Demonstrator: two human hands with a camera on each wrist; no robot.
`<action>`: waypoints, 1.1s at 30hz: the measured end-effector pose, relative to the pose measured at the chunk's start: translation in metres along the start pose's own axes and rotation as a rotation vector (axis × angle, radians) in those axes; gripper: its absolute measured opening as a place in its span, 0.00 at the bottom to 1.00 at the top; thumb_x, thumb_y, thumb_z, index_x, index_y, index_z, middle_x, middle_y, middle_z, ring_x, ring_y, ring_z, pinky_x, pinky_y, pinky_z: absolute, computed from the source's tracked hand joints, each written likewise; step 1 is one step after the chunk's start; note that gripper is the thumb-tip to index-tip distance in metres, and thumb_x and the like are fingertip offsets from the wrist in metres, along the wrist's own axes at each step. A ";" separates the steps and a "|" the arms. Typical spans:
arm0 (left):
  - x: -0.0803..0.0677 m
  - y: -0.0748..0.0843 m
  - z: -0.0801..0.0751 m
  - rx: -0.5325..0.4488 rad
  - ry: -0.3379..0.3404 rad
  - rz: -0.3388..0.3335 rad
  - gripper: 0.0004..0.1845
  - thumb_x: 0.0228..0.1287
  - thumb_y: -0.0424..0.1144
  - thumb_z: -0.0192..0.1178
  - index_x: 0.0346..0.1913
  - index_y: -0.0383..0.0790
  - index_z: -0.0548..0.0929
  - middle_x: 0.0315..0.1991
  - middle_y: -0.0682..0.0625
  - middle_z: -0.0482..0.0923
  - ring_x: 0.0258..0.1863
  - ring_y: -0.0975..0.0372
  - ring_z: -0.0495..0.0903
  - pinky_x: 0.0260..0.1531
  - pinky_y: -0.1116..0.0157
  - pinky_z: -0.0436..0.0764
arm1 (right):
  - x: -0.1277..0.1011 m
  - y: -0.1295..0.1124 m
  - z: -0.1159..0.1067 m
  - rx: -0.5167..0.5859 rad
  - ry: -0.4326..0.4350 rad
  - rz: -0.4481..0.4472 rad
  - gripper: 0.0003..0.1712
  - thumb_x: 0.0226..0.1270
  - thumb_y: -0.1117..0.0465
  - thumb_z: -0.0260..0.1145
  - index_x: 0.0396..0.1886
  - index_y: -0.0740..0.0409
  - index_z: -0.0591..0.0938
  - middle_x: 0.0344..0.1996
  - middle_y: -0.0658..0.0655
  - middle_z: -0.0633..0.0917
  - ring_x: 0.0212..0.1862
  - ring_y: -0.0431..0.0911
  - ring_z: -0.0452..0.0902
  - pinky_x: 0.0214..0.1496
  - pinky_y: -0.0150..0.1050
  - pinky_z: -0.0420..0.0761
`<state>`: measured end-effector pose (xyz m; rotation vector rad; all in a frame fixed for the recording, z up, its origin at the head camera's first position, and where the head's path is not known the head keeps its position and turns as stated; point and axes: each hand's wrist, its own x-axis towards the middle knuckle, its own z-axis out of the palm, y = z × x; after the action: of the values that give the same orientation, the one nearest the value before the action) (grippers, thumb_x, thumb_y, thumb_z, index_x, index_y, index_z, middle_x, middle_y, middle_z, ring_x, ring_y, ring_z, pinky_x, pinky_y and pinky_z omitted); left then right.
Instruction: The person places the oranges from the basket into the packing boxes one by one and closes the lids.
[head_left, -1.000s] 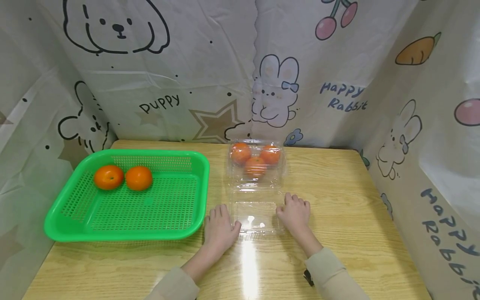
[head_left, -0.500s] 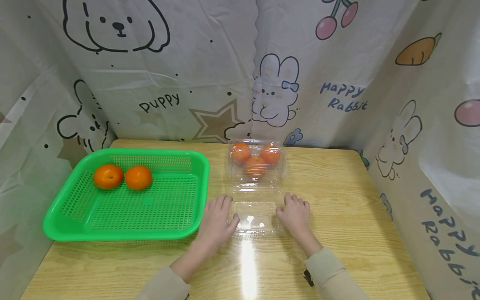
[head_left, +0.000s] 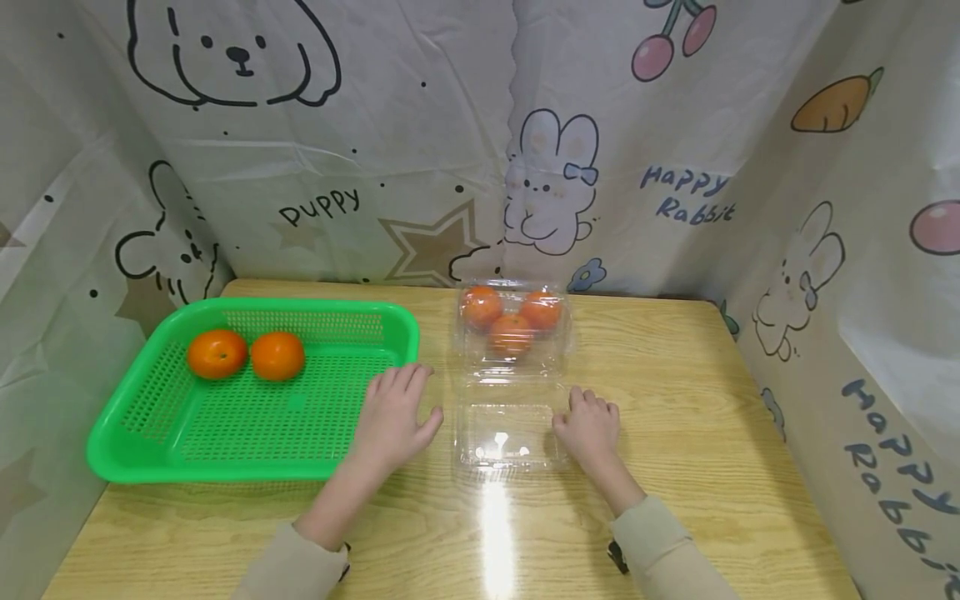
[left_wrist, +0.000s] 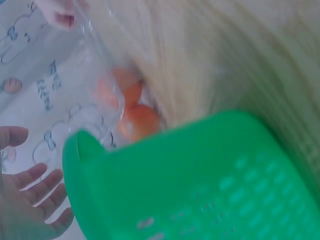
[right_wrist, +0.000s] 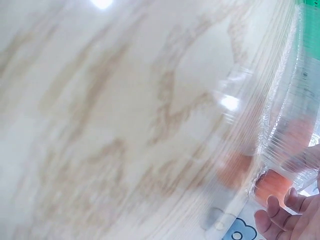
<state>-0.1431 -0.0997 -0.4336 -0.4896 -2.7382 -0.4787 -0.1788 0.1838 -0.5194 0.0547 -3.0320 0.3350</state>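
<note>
Left hand (head_left: 395,417): fingers apart, by the basket's (head_left: 300,305) three-o'clock rim; I'd lift clear.
Right hand (head_left: 588,422): I pinch the clear box's (head_left: 513,417) three-o'clock edge, ideally lightly.

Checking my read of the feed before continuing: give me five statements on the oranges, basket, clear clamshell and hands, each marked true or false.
1. Two oranges lie in the green basket. True.
2. The left hand holds an orange. False: the left hand holds nothing.
3. The right hand touches the clear plastic clamshell. True.
4. The clamshell holds four oranges. False: it holds three.
5. The clamshell is shut. False: it lies open.
</note>
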 end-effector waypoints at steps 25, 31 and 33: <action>0.005 -0.100 -0.040 0.099 -0.054 -0.190 0.31 0.55 0.44 0.57 0.58 0.28 0.66 0.53 0.33 0.67 0.51 0.40 0.64 0.49 0.41 0.63 | 0.000 -0.001 0.000 -0.012 0.015 -0.005 0.09 0.48 0.56 0.60 0.24 0.57 0.72 0.22 0.54 0.75 0.26 0.51 0.71 0.41 0.49 0.70; 0.001 -0.128 -0.043 0.097 -0.103 -0.271 0.34 0.55 0.44 0.56 0.61 0.27 0.62 0.57 0.30 0.62 0.55 0.38 0.59 0.51 0.38 0.58 | 0.000 -0.001 0.000 -0.003 0.023 -0.007 0.09 0.48 0.57 0.60 0.23 0.57 0.71 0.21 0.53 0.74 0.25 0.50 0.70 0.40 0.49 0.70; 0.000 -0.136 -0.044 0.091 -0.116 -0.300 0.34 0.55 0.43 0.56 0.62 0.26 0.61 0.57 0.29 0.61 0.56 0.37 0.58 0.51 0.37 0.57 | -0.001 -0.001 -0.001 -0.003 0.024 -0.008 0.09 0.48 0.57 0.60 0.23 0.57 0.72 0.22 0.54 0.75 0.25 0.50 0.70 0.40 0.49 0.70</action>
<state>-0.1838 -0.2368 -0.4301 -0.0838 -2.9446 -0.4043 -0.1780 0.1825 -0.5183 0.0616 -3.0077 0.3288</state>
